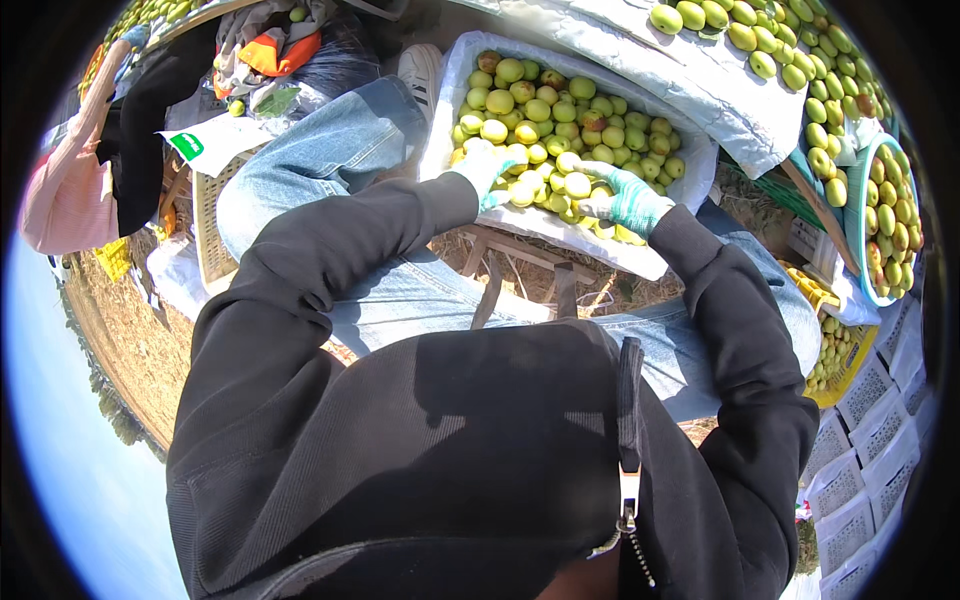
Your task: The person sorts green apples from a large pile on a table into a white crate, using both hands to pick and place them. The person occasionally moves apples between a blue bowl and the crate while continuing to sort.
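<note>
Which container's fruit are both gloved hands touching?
The white-lined box, upper centre: left hand and right hand touch its fruit; neither touches the turquoise basket or yellow crate.

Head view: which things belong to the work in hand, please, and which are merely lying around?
In the work, it seems:
left hand, gloved
right hand, gloved
green fruit, at both hands
white-lined crate, holding this fruit

Apparently just lying around:
orange-and-grey cloth, upper left
white sheet with green patch, left
white crates, lower right
</note>
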Demonstrator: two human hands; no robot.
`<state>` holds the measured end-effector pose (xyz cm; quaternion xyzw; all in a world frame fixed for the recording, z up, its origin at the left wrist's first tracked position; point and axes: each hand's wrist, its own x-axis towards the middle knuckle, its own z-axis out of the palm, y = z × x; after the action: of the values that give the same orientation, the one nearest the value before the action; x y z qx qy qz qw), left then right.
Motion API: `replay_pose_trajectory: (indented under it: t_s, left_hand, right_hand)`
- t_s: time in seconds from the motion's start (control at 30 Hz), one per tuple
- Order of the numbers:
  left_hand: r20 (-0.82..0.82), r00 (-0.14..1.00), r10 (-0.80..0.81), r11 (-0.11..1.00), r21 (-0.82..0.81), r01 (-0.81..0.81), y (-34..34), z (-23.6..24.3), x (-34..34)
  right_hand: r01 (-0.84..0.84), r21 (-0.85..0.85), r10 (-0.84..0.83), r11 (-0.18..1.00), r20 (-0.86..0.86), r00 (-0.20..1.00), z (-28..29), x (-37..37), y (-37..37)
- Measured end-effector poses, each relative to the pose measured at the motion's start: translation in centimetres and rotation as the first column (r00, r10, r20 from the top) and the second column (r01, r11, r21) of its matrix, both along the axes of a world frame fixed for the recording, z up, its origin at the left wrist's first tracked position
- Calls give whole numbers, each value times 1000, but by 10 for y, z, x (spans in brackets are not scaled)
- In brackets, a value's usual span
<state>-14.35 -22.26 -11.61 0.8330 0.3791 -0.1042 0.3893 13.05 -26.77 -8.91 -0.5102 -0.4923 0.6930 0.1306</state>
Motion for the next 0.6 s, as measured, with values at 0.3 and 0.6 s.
replay_pose_trajectory:
  t_s: [0.3,0.6]
  left_hand:
    - [78,939,336,923,173,-344,49,-46,-33]
    - [-222,818,530,818,-121,-563,61,-4,-25]
  right_hand:
    - [59,319,-195,946,414,889,-7,10,15]
    - [60,302,-168,952,346,923,52,-8,59]
